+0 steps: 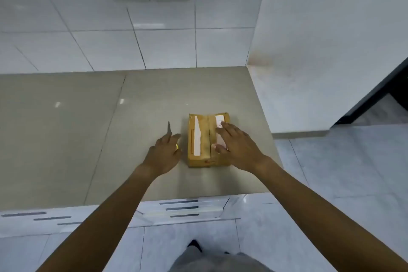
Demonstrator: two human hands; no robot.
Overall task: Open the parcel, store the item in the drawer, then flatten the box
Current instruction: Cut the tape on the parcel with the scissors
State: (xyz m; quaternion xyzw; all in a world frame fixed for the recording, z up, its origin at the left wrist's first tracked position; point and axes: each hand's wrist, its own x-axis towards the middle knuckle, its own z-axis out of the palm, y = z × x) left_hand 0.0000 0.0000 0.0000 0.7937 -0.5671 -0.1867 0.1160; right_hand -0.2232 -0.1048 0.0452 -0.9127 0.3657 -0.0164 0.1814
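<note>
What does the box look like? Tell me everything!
The box is small, brown cardboard, lying flat on the beige counter near its right edge. Its top flaps are closed, with a seam down the middle and white labels on both sides. The right hand rests on its right half. The left hand, holding a blade, is beside it.

My box (pixel 199 139) is matt brown cardboard with glossy tape and white paper labels. The table (pixel 66 128) is smooth, polished beige stone. The wall (pixel 88 28) is glossy white tile.
</note>
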